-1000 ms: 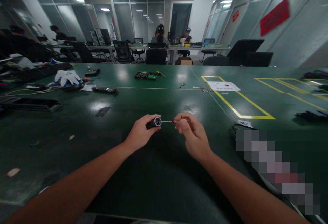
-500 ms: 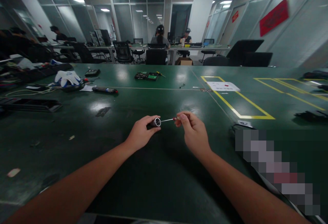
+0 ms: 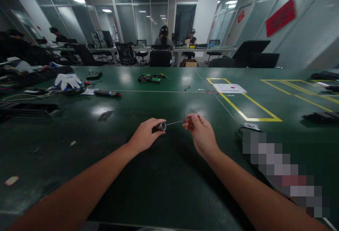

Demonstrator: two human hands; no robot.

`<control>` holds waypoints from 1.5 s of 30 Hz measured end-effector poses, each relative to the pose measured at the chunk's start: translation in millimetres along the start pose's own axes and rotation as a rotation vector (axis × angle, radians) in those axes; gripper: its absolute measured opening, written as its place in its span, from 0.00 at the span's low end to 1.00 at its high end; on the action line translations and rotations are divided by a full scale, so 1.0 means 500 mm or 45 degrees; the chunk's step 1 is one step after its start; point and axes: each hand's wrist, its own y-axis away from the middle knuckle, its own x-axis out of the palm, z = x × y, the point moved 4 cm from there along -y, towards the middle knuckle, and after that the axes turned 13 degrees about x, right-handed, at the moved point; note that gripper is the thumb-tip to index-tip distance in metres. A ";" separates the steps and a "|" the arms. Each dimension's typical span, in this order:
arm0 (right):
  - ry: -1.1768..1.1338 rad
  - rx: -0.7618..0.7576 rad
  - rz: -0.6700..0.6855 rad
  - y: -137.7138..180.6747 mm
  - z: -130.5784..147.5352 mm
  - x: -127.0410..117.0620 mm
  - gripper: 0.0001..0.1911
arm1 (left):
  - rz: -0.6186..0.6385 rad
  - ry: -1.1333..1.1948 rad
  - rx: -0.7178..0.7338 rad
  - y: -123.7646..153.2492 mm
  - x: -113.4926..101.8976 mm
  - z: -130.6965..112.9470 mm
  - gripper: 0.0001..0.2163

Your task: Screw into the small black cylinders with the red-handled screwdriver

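Note:
Between the thumb and fingers of my left hand [image 3: 144,134] is a dark cylinder [image 3: 161,126] with a pale ring at its end, which faces toward me and to the right. My right hand [image 3: 202,132] is closed around the red handle of a thin screwdriver [image 3: 174,122]. The screwdriver's metal shaft runs left, with its tip at the rim of the cylinder. Whether the tip is inside the opening or only touches the rim, I cannot tell. My fingers hide most of the handle. Both hands are above the green table [image 3: 148,195].
White-and-blue gloves [image 3: 68,81] and a dark tube-shaped tool [image 3: 107,93] lie at the left. Farther back is a black case with green parts [image 3: 150,78]. A white paper sheet [image 3: 229,88] lies by yellow tape [image 3: 254,109] at the right. People sit at a far desk.
My right hand has shifted slightly to the right, and more of the screwdriver's shaft shows between the hands. The cylinder's end is turned a little more to the right.

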 end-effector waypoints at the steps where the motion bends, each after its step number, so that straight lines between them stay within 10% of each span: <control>1: 0.055 -0.036 0.004 0.003 0.001 0.003 0.15 | -0.005 0.004 -0.004 0.001 0.000 -0.001 0.18; 19: 0.328 -0.190 0.262 0.050 0.043 0.035 0.13 | -0.078 0.074 -0.075 0.006 0.007 0.000 0.19; 29: 0.431 -0.202 0.113 0.046 0.036 0.028 0.12 | -0.040 0.032 -0.112 0.011 0.009 0.008 0.20; 33: 0.338 -0.107 0.048 0.034 0.022 0.022 0.13 | -0.012 -0.024 -0.130 0.011 0.006 0.001 0.21; 38: -0.150 0.458 0.138 0.003 -0.008 0.006 0.11 | 0.011 -0.064 0.114 -0.004 -0.006 -0.030 0.21; 45: -0.069 0.242 0.045 -0.015 -0.013 -0.010 0.12 | 0.134 -0.101 -0.023 0.002 -0.001 -0.001 0.19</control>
